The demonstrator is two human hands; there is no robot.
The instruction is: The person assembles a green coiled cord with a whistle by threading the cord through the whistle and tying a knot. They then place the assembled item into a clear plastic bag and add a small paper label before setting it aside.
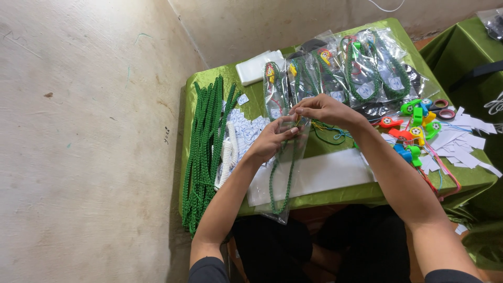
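clear plastic sleeve (283, 173) with a green beaded cord (287, 181) inside hangs from my two hands over the near edge of the counter (335, 195), its lower end dangling past the green cloth. my left hand (272, 139) pinches the sleeve's upper end between thumb and curled fingers. my right hand (325, 109) sits just above and touching it, fingers pressed together on the sleeve's mouth, where i see a bit of yellow; i cannot tell exactly what those fingertips grip.

just under my right wrist lies a loose tangle of thin green and blue string (330, 133) on the cloth. below both hands, toward me, a long white sheet (325, 173) lies flat along the counter's near edge, and the sleeve hangs across its left end.

beyond my hands, a row of filled clear packets (361, 73) overlaps toward the far edge, each showing a green cord and a small round tag. past the left end of that row sits a white stack of plastic (254, 67).

left of my left hand lie small printed white tags (246, 128), then a white coiled cord (229, 154), then a thick bundle of green braided cords (207, 152) draped over the counter's left side.

right of my right arm is a heap of bright plastic whistles (416, 131) in green, orange, blue and yellow, with white paper slips (466, 144) just beyond and two tape rolls (444, 108) near the far side.
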